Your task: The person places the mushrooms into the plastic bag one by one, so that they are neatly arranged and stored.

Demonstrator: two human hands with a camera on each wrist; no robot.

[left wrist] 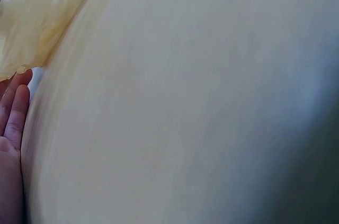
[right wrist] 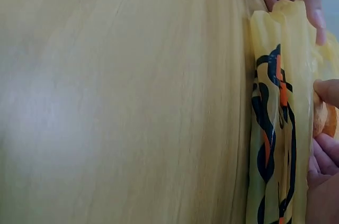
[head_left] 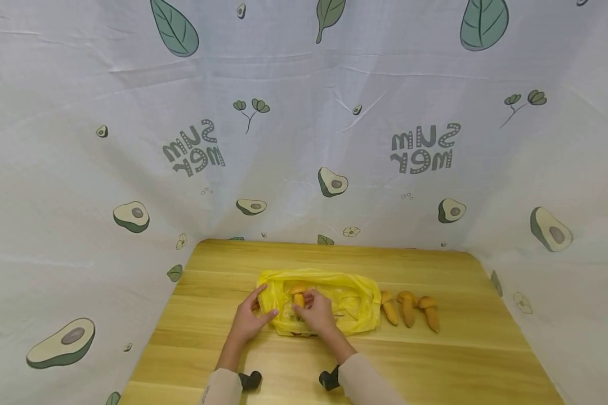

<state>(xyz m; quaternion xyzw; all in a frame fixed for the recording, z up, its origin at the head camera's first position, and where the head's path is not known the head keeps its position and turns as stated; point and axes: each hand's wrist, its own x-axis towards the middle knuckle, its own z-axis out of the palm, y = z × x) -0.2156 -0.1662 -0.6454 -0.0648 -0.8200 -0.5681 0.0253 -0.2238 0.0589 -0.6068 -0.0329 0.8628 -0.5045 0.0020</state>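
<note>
A yellow plastic bag lies on the table with its mouth spread wide. Just inside it, near its left end, my right hand pinches an orange-capped mushroom between thumb and fingers. The mushroom's stem is partly covered by the fingers; in the right wrist view its orange surface shows behind the bag's rim. At the bag's left end, my left hand touches the rim with fingers and thumb spread far apart. The left wrist view shows its fingers stretched out against the plastic.
Right of the bag, three similar mushrooms lie in a row on the wooden table. A white cloth printed with avocados and leaves hangs behind the table and along both sides. Black straps or mounts sit at the wrists.
</note>
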